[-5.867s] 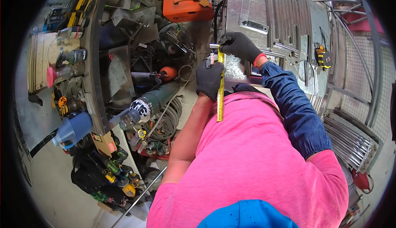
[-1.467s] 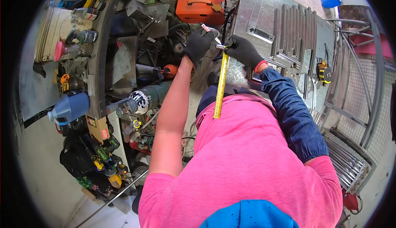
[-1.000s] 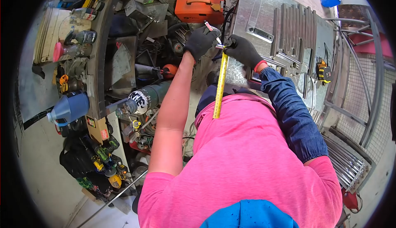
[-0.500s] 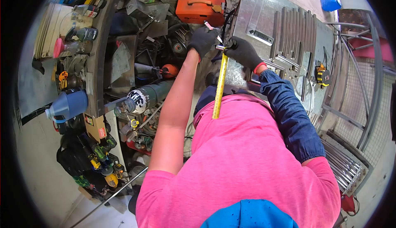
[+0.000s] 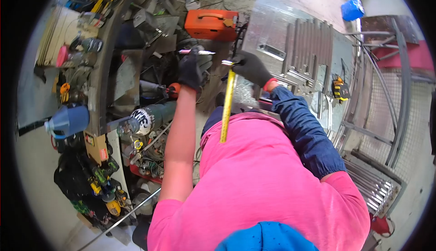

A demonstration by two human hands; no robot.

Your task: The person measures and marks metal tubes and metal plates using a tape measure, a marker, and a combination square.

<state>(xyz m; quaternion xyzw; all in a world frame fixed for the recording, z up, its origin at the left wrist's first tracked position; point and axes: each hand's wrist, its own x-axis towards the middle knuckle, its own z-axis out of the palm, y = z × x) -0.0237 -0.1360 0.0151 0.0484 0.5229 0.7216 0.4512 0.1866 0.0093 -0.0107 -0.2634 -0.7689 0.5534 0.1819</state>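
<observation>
My left hand (image 5: 190, 70), in a dark glove, is closed around a slim pink and white marker (image 5: 203, 52) lying crosswise in the fingers. To its right, my right hand (image 5: 253, 68), also gloved, pinches the top end of a yellow measuring tape strip (image 5: 226, 110). The strip hangs down toward the pink shirt. A short shiny metal piece (image 5: 228, 63) sits at the same fingertips; how the two are held together is hard to make out. A gap separates the marker from the metal piece.
The metal-topped table (image 5: 268, 19) at right bears several dark metal bars (image 5: 309, 46) and a yellow-black tape measure (image 5: 339, 89). An orange case (image 5: 211, 25) stands ahead. A gas cylinder (image 5: 156, 114) lies at left, near shelving with a blue jug (image 5: 70, 120).
My left hand has moved left, away from the metal piece, and the marker has turned nearly level. My right hand still holds the tape strip and has shifted slightly left and down.
</observation>
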